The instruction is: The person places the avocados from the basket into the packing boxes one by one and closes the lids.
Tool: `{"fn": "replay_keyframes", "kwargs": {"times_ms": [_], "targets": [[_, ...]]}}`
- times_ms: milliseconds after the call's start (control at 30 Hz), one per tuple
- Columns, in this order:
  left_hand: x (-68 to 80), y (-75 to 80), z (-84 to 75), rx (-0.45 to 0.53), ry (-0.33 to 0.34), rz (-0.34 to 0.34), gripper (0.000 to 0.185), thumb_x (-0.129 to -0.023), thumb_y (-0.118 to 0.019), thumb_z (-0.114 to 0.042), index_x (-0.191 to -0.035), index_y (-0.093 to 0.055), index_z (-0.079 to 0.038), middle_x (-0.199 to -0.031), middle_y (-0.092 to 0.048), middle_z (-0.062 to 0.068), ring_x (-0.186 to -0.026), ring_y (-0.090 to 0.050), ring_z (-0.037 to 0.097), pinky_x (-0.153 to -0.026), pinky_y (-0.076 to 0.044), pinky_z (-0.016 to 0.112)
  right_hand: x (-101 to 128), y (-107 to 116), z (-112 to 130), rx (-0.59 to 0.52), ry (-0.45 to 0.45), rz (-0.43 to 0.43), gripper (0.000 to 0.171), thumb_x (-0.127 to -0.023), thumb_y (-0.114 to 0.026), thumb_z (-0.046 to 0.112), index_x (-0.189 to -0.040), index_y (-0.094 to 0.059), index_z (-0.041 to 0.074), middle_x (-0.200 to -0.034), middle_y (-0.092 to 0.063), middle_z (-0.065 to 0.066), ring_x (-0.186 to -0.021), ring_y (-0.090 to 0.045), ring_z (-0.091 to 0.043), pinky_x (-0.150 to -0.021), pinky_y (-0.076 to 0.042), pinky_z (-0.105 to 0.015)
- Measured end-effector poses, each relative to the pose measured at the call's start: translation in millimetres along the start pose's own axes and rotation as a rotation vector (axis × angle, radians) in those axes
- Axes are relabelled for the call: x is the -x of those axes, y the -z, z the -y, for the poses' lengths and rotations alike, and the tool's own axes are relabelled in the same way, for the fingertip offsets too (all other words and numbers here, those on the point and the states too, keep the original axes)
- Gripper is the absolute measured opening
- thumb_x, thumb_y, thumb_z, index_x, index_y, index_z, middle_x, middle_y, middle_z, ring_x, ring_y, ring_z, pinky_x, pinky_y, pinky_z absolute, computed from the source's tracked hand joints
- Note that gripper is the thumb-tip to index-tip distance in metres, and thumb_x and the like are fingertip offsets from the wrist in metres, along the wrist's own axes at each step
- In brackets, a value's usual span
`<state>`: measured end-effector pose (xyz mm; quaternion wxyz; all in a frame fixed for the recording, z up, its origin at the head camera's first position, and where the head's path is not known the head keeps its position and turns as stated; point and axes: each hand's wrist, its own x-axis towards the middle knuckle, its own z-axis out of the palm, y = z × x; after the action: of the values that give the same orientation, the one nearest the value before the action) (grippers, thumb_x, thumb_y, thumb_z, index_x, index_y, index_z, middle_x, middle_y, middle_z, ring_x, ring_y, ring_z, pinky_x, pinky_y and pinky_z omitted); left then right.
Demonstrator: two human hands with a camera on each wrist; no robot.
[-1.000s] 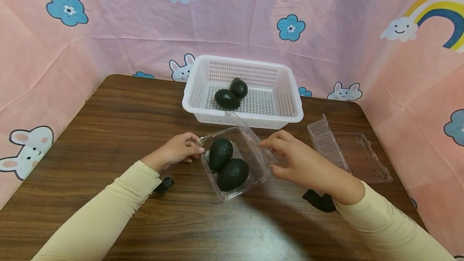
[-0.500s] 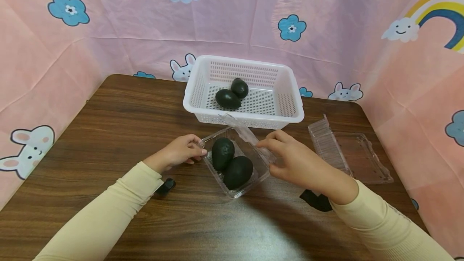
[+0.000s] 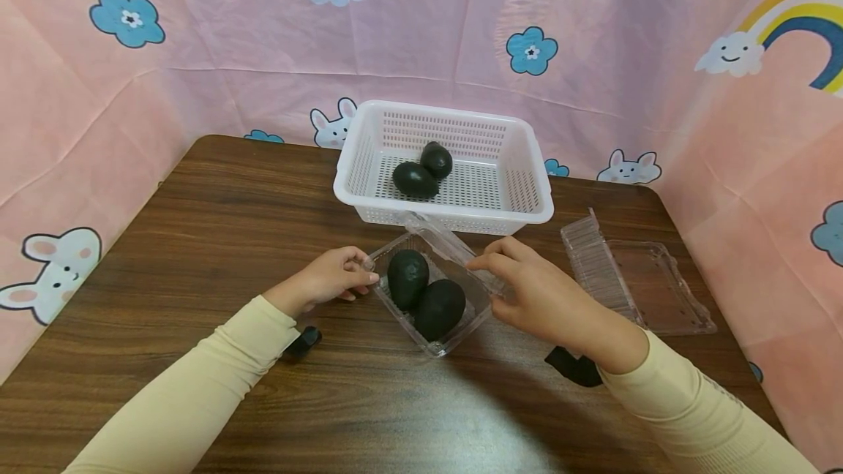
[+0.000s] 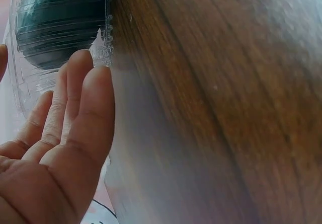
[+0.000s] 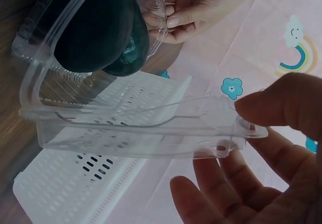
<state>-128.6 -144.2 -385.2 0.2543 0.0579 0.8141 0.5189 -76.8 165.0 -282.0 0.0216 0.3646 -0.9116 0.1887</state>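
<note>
Two dark green avocados, one rounder at the back (image 3: 407, 280) and one nearer the front (image 3: 440, 309), lie in a clear plastic clamshell container (image 3: 436, 348) in the middle of the table. My left hand (image 3: 339, 274) holds the container's left corner, thumb at the rim and fingers along the outer wall; the left wrist view shows those fingers (image 4: 93, 103) against the ribbed side. On the right, my right hand (image 3: 533, 287) pinches the edge of the raised, tilted lid (image 3: 448, 240). The right wrist view has the lid edge (image 5: 201, 128) between thumb and fingers.
A white perforated basket (image 3: 520, 174) with two more avocados (image 3: 416, 180) stands right behind the container. Another clear clamshell (image 3: 648, 284) lies opened at the right. Black strap pieces (image 3: 573, 368) hang at the wrists. Patterned cloth surrounds the wooden table (image 3: 250, 189).
The container has turned a little and shifted slightly right, its avocados with it. Its lid stands tilted further over the container. My left hand has moved slightly right; my right hand has barely moved.
</note>
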Motion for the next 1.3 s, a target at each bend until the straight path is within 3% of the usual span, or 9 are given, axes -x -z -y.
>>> {"fn": "replay_keyframes", "kwargs": {"times_ms": [667, 1300], "targets": [[-1.3, -5.3, 0.7, 0.009, -0.006, 0.018, 0.039, -0.096, -0.06, -0.018, -0.124, -0.048, 0.007, -0.108, -0.066, 0.019, -0.091, -0.065, 0.023, -0.075, -0.055, 0.037, 6, -12, -7, 0.039, 0.003, -0.123, 0.039, -0.076, -0.064, -0.008, -0.108, -0.069, 0.012, -0.106, -0.055, -0.002, -0.098, -0.054, -0.018, -0.073, -0.047, -0.034], [-1.1, -9.0, -0.5, 0.025, -0.013, 0.031, 0.031, -0.096, -0.06, -0.015, -0.117, -0.052, 0.006, -0.102, -0.068, 0.018, -0.085, -0.064, 0.018, -0.072, -0.054, 0.035, 12, -25, -17, 0.066, 0.001, -0.165, 0.035, -0.075, -0.065, -0.01, -0.103, -0.07, 0.012, -0.108, -0.056, -0.006, -0.096, -0.051, -0.02, -0.066, -0.046, -0.033]]}}
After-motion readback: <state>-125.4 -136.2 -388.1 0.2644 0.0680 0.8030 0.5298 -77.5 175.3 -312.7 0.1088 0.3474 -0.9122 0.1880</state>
